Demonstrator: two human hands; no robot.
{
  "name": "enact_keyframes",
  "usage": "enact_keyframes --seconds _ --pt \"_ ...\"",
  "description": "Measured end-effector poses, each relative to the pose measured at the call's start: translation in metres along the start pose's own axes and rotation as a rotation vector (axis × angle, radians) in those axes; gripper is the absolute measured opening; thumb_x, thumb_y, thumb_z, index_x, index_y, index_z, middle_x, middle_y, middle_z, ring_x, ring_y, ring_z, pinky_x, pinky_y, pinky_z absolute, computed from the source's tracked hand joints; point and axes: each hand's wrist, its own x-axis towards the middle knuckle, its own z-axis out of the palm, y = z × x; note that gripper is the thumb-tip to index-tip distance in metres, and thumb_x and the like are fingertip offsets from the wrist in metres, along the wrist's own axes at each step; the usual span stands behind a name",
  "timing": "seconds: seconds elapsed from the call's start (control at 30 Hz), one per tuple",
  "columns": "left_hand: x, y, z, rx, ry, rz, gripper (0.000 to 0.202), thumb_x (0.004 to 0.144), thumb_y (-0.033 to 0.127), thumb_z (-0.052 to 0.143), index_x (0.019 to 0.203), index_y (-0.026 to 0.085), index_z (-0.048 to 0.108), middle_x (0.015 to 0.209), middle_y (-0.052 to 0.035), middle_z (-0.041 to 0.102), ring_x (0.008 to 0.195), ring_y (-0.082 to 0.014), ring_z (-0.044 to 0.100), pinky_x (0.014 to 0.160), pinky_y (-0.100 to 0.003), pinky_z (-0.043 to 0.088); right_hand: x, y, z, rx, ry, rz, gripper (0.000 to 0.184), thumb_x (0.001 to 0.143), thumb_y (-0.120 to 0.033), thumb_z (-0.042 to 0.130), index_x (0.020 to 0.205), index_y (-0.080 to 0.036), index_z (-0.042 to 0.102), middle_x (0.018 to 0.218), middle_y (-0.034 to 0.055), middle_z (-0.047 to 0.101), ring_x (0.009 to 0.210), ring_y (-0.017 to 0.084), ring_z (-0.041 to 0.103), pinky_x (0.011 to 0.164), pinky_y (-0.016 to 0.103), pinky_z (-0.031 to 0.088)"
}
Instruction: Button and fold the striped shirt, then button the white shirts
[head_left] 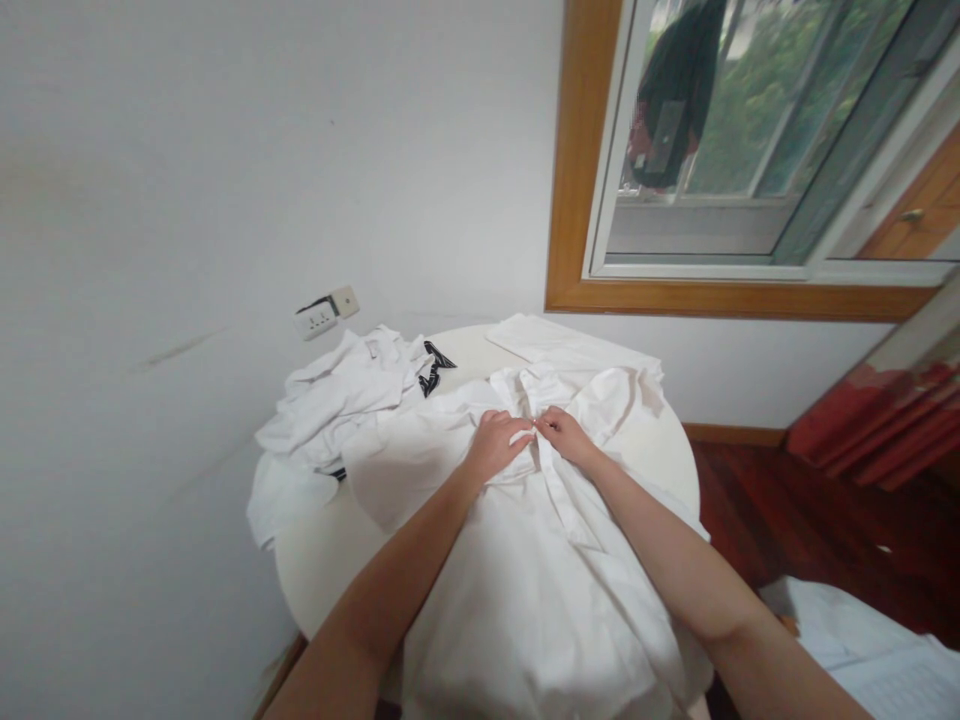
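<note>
A white shirt (pixel 525 590) is spread over the round table, its lower part hanging over the near edge toward me. Both hands meet near the upper end of its front strip. My left hand (pixel 496 445) pinches the cloth from the left side. Just to the right, my right hand (pixel 564 434) pinches the strip's edge, fingertips almost touching those of my left. Whatever small fastening may lie between the fingertips is too small to make out. The shirt's collar and sleeves lie rumpled beyond and beside my hands.
A crumpled pile of white clothes (pixel 337 395) with a black patterned piece (pixel 433 370) lies on the table's left. A folded white garment (pixel 570 343) lies at the back. The round table (pixel 322 560) stands by the wall, near a socket (pixel 316 319) and a window (pixel 705 225).
</note>
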Motion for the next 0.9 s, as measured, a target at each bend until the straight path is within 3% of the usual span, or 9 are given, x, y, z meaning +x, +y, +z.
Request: enact_keyframes --seconds 0.23,0.6,0.8,0.9 --pt "0.005 0.007 -0.003 0.072 0.027 -0.056 0.022 0.089 0.037 0.051 0.097 0.025 0.067 0.085 -0.0054 0.069 0.086 -0.0224 0.056 0.083 -0.040 0.032 0.003 -0.002 0.005 0.060 0.112 0.090 0.047 0.087 -0.050 0.042 0.051 -0.020 0.045 0.060 -0.0014 0.041 0.061 0.013 0.044 0.061 0.026 0.036" --pt "0.001 0.009 -0.007 0.149 0.010 -0.014 0.018 0.088 0.026 0.051 0.094 0.023 0.068 0.083 -0.0040 0.070 0.084 -0.0219 0.057 0.079 -0.039 0.032 0.000 0.000 0.005 0.049 -0.025 0.087 0.044 0.087 -0.051 0.043 0.056 -0.019 0.048 0.063 -0.0013 0.048 0.066 0.013 0.048 0.067 0.026 0.037" --pt "-0.001 0.009 -0.010 0.157 0.051 -0.054 0.021 0.090 0.029 0.049 0.099 0.026 0.068 0.090 -0.0018 0.072 0.082 -0.0193 0.058 0.077 -0.037 0.033 -0.002 -0.004 -0.001 -0.017 -0.048 -0.007 0.039 0.088 -0.044 0.042 0.057 -0.020 0.046 0.059 -0.0013 0.045 0.065 0.014 0.045 0.065 0.026 0.034" --pt "0.001 0.012 -0.010 0.161 0.063 -0.061 0.021 0.090 0.028 0.049 0.099 0.026 0.068 0.089 -0.0023 0.072 0.082 -0.0192 0.058 0.078 -0.037 0.033 -0.001 -0.007 0.002 0.031 0.006 0.015 0.038 0.086 -0.044 0.043 0.056 -0.020 0.046 0.059 -0.0012 0.045 0.065 0.015 0.044 0.064 0.027 0.034"
